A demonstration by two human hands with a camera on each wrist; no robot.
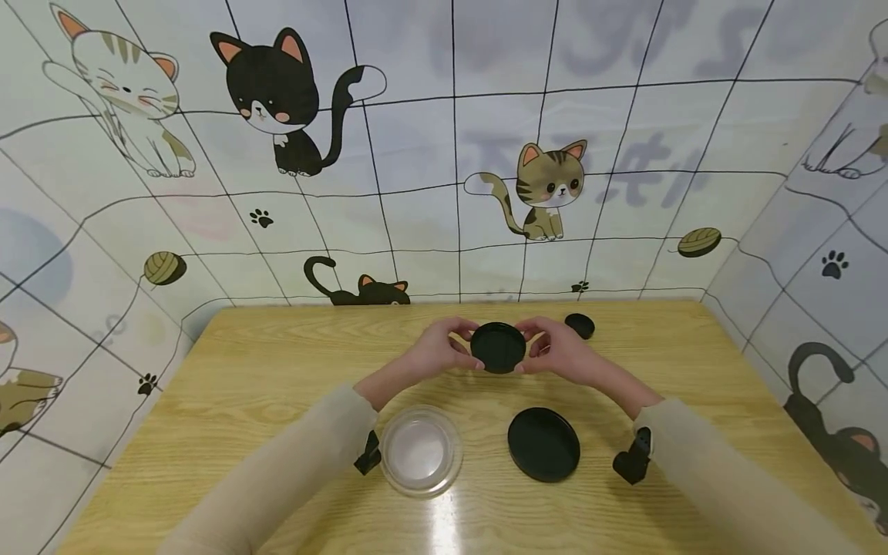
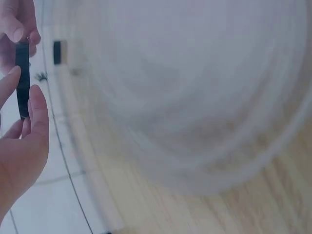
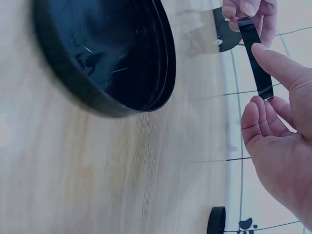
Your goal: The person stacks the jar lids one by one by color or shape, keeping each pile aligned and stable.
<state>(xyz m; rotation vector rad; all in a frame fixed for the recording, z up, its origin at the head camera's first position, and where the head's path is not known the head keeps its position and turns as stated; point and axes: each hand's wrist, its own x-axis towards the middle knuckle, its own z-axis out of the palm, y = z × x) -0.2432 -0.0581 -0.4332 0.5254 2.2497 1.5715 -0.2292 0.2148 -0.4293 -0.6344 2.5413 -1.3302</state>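
Both hands hold a round black lid (image 1: 498,348) between them, tilted up near the back of the table. My left hand (image 1: 438,348) pinches its left edge with thumb and fingers, and my right hand (image 1: 558,351) pinches the right edge. Edge-on, the same lid (image 3: 256,61) appears as a thin black band in the right wrist view. Nearer the front lie a larger black lid (image 1: 544,445), hollow side up, and a round clear plastic container (image 1: 455,447). A small black lid (image 1: 580,325) rests behind the right hand.
The wooden table (image 1: 277,362) meets a wall (image 1: 416,216) of cat-printed cloth at the back and sides. A black wrist camera (image 1: 369,453) hangs by the left sleeve, close to the container. Another camera (image 1: 633,456) sits at the right sleeve.
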